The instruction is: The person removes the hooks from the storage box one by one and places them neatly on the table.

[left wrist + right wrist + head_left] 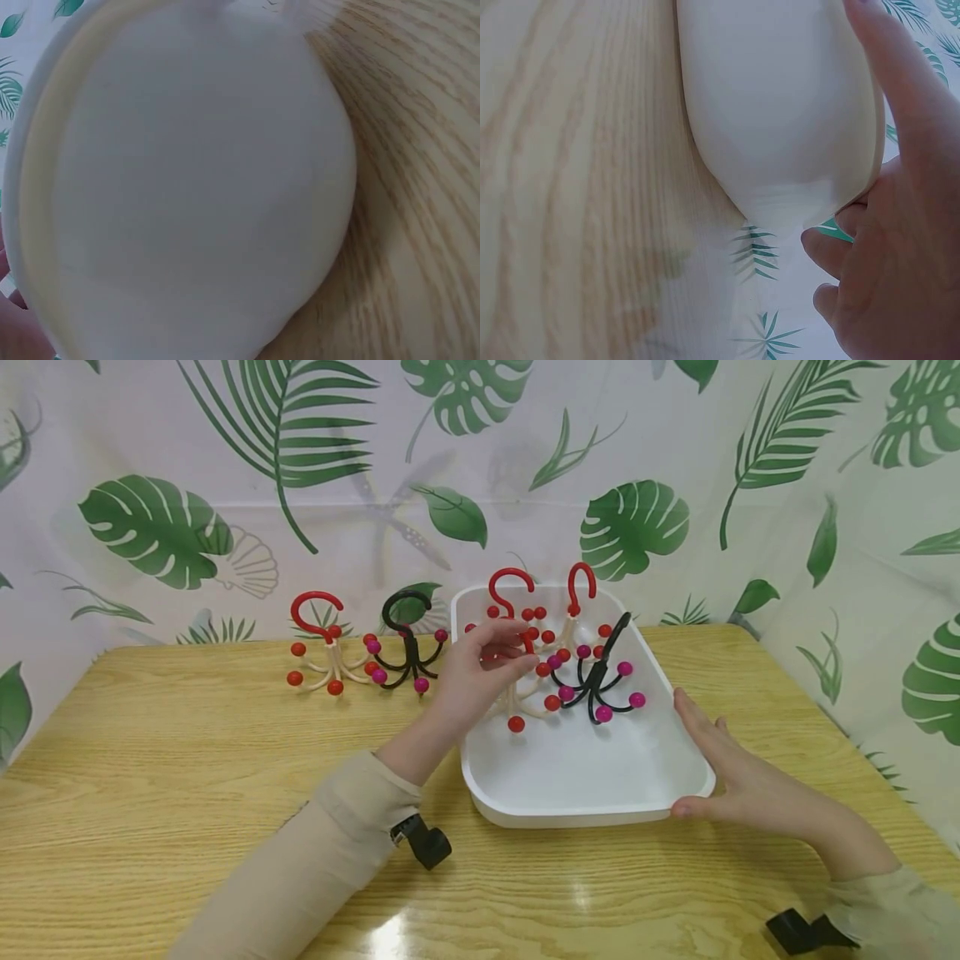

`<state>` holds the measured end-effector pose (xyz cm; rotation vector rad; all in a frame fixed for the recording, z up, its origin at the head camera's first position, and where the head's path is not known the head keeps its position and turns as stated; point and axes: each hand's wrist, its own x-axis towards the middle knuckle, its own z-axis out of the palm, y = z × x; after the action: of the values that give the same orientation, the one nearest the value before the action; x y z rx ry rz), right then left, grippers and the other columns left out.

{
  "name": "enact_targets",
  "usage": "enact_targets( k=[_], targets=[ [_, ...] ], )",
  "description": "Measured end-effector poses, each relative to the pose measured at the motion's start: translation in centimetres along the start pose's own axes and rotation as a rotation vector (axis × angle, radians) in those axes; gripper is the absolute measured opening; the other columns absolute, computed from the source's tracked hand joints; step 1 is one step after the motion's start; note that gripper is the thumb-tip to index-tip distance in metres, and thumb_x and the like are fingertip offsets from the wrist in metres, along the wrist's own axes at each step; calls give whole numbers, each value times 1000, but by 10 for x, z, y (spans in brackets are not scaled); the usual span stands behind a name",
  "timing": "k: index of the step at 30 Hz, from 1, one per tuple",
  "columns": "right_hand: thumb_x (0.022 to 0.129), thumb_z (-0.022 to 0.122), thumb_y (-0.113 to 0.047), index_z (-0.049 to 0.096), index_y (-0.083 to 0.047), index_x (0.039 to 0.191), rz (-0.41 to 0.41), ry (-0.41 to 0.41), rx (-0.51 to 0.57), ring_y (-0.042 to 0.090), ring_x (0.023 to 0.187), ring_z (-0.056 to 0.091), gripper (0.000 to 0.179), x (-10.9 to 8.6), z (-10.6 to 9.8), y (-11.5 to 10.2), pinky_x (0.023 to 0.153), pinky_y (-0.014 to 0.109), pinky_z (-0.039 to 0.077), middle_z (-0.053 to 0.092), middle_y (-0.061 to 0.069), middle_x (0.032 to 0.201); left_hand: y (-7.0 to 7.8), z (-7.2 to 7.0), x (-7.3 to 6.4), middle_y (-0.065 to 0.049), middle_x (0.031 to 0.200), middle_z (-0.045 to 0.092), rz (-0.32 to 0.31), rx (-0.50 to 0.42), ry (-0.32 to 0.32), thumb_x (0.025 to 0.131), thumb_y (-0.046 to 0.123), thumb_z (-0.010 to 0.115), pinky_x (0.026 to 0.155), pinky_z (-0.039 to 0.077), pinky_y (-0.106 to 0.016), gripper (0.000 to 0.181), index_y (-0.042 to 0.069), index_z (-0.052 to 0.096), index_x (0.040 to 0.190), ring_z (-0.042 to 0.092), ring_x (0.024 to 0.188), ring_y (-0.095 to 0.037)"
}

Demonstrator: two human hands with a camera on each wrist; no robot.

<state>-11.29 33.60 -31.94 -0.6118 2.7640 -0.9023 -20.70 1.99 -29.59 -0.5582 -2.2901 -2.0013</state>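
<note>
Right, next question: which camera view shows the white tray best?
The head view: it takes in nearly the whole white tray from above, though the left hand hides some. The left wrist view gives just a dim close-up of part; the right wrist view, part of its outside.

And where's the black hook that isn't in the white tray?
In the head view, the black hook is on the table, between a red-topped hook and the white tray's left side.

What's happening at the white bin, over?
Left hand pinches a red-hooked hanger at the white bin. Right hand on bin's rim. Black hanger close by, possibly in the way.
</note>
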Motion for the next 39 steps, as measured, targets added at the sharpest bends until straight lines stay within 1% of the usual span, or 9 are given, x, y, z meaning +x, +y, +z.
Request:
enact_targets(
  k=[3,7,12,16,21,25,34,36,39],
  targets=[
    [77,80,-30,-12,-25,152,9,-4,12,49,138,-13,119,0,0,-1,104,68,-6,-12,10,158,0,2,0,2,112,62,-4,11,-13,86,17,72,86,50,-23,36,15,62,121,58,99,-15],
    [77,80,-30,-13,-25,152,14,-7,21,49,137,-14,119,0,0,-1,104,68,-6,-13,10,158,0,4,0,0,114,61,-7,20,-21,86,16,73,87,49,-23,37,14,62,122,57,101,-15],
    [77,80,-29,-13,-25,152,13,-6,19,50,137,-13,119,-1,-1,-2,104,68,-5,-13,11,158,0,4,1,0,111,62,-3,24,-8,87,15,72,88,48,-22,35,12,62,120,57,102,-14],
    [77,80,-29,-13,-25,152,13,-5,19,51,136,-13,119,-1,-1,-3,103,69,-5,-13,11,158,0,5,1,1,108,62,-4,7,9,88,13,70,88,48,-21,32,10,63,118,58,100,-14],
    [77,80,-29,-13,-24,152,3,-8,21,49,138,-13,118,0,-1,-2,105,67,-7,-13,11,158,-1,6,1,-1,108,63,24,-31,31,88,10,69,87,49,-21,29,8,63,116,59,98,-15],
    [77,80,-29,-13,-24,152,-3,-9,20,46,139,-12,119,0,0,-2,106,64,-9,-12,11,158,0,4,0,-2,106,63,45,-54,39,89,9,68,87,50,-22,26,8,63,114,59,97,-16],
    [77,80,-28,-13,-23,152,-1,-10,30,48,138,-14,119,1,0,0,105,65,-9,-13,11,158,7,3,-2,-2,104,63,73,-93,50,88,6,68,86,50,-24,23,7,64,111,59,96,-17],
    [77,80,-28,-13,-23,152,-4,-8,30,48,138,-14,119,1,0,0,105,65,-9,-13,11,158,8,3,-3,-2,103,63,80,-98,52,88,6,68,86,50,-24,22,9,65,110,59,95,-17],
    [77,80,-28,-13,-23,152,-4,-9,28,48,138,-14,119,1,0,0,105,66,-8,-13,11,158,12,3,-4,-3,104,63,110,-102,49,89,5,67,86,51,-25,22,9,65,110,59,95,-17]
  ],
)
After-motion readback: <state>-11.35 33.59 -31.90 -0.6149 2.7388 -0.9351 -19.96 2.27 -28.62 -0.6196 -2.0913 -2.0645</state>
